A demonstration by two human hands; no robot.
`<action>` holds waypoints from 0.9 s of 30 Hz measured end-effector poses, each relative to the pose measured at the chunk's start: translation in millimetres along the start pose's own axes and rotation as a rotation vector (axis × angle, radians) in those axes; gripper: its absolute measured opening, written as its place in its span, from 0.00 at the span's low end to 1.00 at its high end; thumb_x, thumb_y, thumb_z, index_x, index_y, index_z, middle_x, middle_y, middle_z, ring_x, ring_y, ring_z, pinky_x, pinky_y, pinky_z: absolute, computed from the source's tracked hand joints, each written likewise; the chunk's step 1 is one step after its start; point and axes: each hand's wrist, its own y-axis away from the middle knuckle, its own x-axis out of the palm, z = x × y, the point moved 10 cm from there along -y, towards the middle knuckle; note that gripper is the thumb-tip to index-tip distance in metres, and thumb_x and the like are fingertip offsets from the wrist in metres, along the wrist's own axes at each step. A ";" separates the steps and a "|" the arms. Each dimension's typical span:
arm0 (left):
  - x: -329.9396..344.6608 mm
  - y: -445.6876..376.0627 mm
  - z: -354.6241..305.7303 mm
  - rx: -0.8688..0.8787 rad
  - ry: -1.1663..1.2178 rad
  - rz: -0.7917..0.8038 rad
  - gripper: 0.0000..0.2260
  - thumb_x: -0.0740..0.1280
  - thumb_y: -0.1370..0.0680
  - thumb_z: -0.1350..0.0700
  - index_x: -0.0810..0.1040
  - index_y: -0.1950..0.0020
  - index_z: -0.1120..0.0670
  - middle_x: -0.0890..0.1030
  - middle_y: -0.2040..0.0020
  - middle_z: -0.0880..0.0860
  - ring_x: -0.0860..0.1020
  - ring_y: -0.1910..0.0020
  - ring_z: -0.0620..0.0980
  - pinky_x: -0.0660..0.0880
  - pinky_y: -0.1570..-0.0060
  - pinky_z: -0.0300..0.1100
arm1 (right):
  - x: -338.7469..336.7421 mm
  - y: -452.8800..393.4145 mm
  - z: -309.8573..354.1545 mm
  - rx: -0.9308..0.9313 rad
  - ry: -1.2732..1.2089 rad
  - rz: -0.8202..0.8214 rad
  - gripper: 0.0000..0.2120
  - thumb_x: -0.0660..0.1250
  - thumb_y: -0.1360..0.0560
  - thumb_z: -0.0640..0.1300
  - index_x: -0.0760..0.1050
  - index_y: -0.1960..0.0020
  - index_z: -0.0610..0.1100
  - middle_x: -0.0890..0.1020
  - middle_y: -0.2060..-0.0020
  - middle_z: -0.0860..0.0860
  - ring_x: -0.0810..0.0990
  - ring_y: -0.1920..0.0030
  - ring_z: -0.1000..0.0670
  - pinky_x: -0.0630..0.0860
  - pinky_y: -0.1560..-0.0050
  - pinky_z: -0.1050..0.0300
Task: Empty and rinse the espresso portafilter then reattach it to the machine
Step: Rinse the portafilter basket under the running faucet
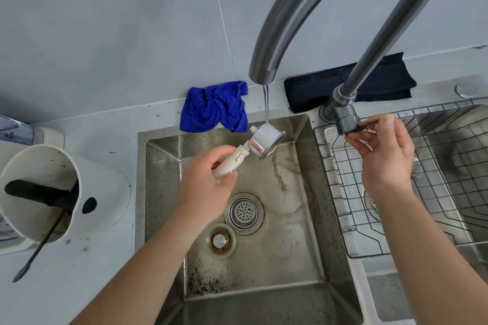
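While water runs from the faucet (pixel 266 66), the left hand (pixel 208 182) grips the portafilter (pixel 260 144) by its cream handle, basket under the stream over the sink (pixel 295 219). The right hand (pixel 385 158) pinches the faucet lever (pixel 367 124). No writing is legible.

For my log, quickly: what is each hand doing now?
Left hand: closed on portafilter handle.
Right hand: pinching faucet lever.

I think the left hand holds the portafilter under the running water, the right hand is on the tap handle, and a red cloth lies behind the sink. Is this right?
Not quite: the cloth behind the sink is blue, as the head view shows. The left hand does hold the portafilter under the water, and the right hand is on the tap handle.
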 end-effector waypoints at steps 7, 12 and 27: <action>-17.2 0.7 -33.6 0.241 -0.291 -0.130 0.18 0.72 0.29 0.64 0.79 0.41 0.50 0.76 0.51 0.49 0.73 0.57 0.45 0.68 0.56 0.32 | -0.5 -1.5 -1.2 0.000 0.002 0.002 0.13 0.64 0.23 0.57 0.79 0.61 0.53 0.83 0.61 0.53 0.82 0.62 0.51 0.83 0.46 0.50; -16.5 -2.1 -45.5 0.319 -0.467 -0.147 0.20 0.72 0.31 0.69 0.80 0.41 0.55 0.78 0.51 0.55 0.78 0.58 0.56 0.77 0.60 0.53 | -1.2 -2.1 -2.2 -0.007 0.013 -0.002 0.13 0.63 0.21 0.55 0.79 0.60 0.50 0.83 0.61 0.52 0.83 0.60 0.50 0.83 0.47 0.50; -1.4 -7.6 -50.3 0.337 -0.514 -0.096 0.20 0.74 0.33 0.69 0.82 0.42 0.58 0.80 0.52 0.56 0.79 0.59 0.58 0.77 0.61 0.57 | -1.3 -2.3 -2.1 -0.009 0.019 0.002 0.13 0.65 0.23 0.59 0.79 0.60 0.52 0.83 0.62 0.55 0.83 0.61 0.51 0.82 0.48 0.51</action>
